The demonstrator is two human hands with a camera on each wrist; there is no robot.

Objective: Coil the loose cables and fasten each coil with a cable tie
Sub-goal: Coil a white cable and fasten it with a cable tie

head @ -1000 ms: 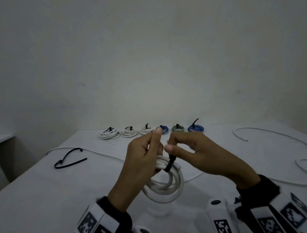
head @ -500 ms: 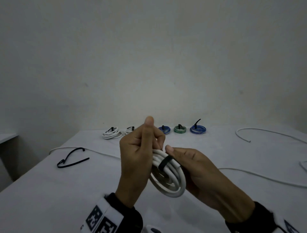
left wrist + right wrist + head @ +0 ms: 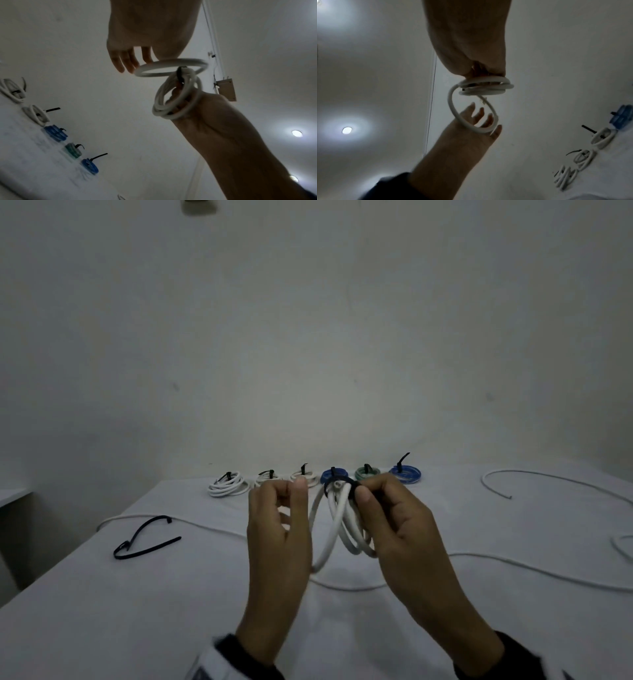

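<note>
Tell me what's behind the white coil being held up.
Behind the white coil the blue coil in the back row shows partly, the green coil beside it. The right hand and the black cable tie cover the table directly behind the coil.

Two bare hands (image 3: 279, 529) — dark sleeves (image 3: 493, 659), white wrist band w/ black marks, left.

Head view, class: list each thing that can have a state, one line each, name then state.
White coil: held up, one loop sprung loose.
Black cable tie: looped around the coil's top.
Right hand: pinches the tie and coil.
Left hand: fingers relaxed, holds nothing.
Six finished coils: tied, in a row.
Spare tie: unfastened, lying on the table.
Loose white cable: uncoiled.
</note>
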